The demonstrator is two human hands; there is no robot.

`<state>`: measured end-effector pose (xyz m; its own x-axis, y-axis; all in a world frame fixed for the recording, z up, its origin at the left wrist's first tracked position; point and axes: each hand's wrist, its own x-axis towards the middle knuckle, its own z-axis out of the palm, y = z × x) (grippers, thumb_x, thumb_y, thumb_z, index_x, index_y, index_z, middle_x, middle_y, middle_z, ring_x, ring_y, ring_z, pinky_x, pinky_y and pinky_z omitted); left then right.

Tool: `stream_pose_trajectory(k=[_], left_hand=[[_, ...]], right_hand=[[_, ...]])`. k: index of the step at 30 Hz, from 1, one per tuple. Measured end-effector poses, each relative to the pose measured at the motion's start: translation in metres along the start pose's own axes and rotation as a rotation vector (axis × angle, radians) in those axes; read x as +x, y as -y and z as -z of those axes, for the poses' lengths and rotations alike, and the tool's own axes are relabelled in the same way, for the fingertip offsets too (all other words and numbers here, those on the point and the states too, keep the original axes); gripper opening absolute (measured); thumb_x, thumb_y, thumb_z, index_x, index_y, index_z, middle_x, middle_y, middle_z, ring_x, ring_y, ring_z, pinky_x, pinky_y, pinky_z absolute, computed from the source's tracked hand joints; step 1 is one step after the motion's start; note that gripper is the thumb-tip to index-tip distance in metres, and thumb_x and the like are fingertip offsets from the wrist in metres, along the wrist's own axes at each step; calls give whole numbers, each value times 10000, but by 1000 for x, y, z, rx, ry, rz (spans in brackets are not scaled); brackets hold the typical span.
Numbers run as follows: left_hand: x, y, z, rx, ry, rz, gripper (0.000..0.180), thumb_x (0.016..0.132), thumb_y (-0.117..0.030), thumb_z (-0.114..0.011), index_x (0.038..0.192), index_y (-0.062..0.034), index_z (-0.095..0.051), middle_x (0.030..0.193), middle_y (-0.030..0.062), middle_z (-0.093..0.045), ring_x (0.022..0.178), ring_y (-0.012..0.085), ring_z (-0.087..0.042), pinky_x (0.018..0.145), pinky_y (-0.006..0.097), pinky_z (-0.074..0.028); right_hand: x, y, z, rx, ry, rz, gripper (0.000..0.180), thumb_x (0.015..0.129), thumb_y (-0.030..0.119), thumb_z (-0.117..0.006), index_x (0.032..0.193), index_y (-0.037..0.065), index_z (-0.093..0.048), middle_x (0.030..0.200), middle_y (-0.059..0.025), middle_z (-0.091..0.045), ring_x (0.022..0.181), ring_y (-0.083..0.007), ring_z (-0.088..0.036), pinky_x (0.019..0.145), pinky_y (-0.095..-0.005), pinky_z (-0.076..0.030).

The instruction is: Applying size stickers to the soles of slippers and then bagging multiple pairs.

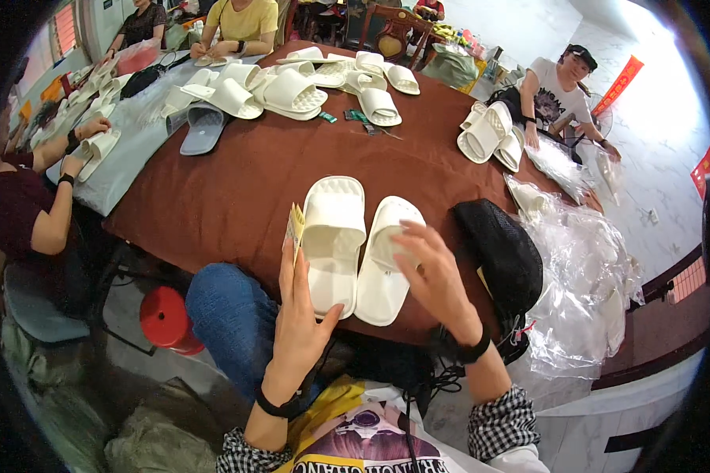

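Observation:
A pair of white slippers lies before me at the table's near edge: a left slipper and a right slipper. My left hand runs along the left slipper's outer side, its thumb at the heel. Under those fingers a thin yellow printed sheet, perhaps labels, is held upright against the slipper. My right hand hovers over the right slipper's strap with fingers apart and slightly blurred. Nothing shows in it, though the fingertips hide part of the strap.
A black mesh cap-like bag and clear plastic bags lie to the right. More white slippers are heaped at the far side of the brown-covered table, with a grey slipper. Co-workers sit around it. A red stool stands left.

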<state>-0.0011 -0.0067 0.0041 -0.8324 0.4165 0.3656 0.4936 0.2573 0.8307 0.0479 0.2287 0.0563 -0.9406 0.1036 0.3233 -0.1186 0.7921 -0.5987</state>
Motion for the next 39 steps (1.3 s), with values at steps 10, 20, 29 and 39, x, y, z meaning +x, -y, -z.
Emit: stream_pose_trajectory(k=[10,20,29,39], left_hand=[[3,-2,-1,-4,-10,-15,1051,746,72,-762,1614,-8,-174,1692,208,-119,1535,404,-233,1225,439,-348],[1,-7,0,47,27,-13,990,779,5,-768,1594,11,-207,1684,225,-147,1519,427,-267,1205,450,-355],[-1,-4,-1,-23,54,60,902,826,-77,-768,1560,40,-257,1685,213,-175,1414,440,-439,1096,466,-467],[-19,-31,-38,-192,203,-118,893,875,-104,-722,1580,29,-190,1683,266,-89,1417,435,-447,1140,455,-428]], right_hand=[[49,-51,-2,-569,-40,122,548,926,331,-717,1416,128,-580,1474,-228,-489,1329,-455,-452,1073,-545,-410],[81,-70,30,-602,199,24,549,926,439,-691,1348,112,-561,1223,-168,-666,1109,-372,-604,939,-482,-511],[58,-73,74,-133,255,-145,555,933,397,-719,1342,65,-544,1117,-170,-686,1020,-278,-671,881,-384,-524],[16,-62,108,228,-59,-575,783,945,271,-755,1536,22,-306,996,-139,-659,795,-160,-652,597,-282,-572]])
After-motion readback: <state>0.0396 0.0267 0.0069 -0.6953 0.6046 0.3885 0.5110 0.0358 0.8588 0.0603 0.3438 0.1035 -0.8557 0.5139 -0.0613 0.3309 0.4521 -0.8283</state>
